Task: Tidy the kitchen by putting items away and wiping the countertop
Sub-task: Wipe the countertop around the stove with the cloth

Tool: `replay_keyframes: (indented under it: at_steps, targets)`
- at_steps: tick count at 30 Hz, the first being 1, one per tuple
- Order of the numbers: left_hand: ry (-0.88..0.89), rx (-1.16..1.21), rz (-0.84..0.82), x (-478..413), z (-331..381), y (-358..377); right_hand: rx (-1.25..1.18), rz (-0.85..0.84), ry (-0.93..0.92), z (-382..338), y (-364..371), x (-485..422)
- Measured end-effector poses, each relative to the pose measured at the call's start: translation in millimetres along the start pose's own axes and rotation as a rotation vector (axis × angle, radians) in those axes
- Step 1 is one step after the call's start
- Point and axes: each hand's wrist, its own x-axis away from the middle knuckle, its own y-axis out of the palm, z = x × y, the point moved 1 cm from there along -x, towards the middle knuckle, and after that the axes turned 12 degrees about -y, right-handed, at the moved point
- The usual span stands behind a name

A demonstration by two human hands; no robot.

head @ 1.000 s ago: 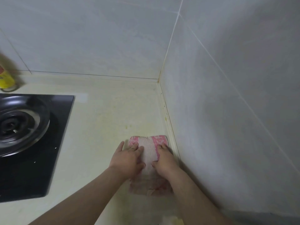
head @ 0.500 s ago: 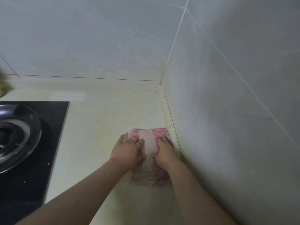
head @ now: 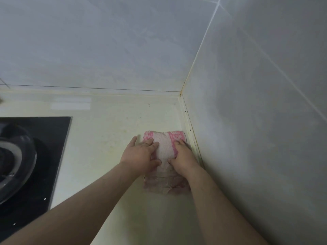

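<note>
A pink and white cloth [head: 165,147] lies flat on the pale cream countertop [head: 106,138], close to the right wall. My left hand [head: 141,156] presses down on the cloth's left half with spread, straight fingers. On the right half my right hand [head: 183,157] presses too, its fingers lying flat along the pink stripe. The cloth's near end [head: 164,185] shows between my forearms, grey and crumpled.
A black glass hob [head: 53,156] with a round metal burner ring [head: 16,165] fills the left side. Grey tiled walls meet in a corner [head: 181,93] behind the cloth. A stained sealant strip [head: 190,131] runs along the right wall's foot.
The cloth and both hands have slid slightly away from me toward the back corner. The view has turned right, and the yellow container at the far left has left the frame.
</note>
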Motion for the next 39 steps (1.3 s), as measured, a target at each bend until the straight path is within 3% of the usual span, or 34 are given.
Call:
replay_keyframes:
  at_steps: [23,39]
  targets:
    - [0.000,0.003,0.061,-113,-29,-40,0.111,-0.026,-0.024,-20,-37,-124]
    - [0.003,0.033,0.076,-125,-34,-44,0.110,-0.034,-0.017,-31,-45,-140]
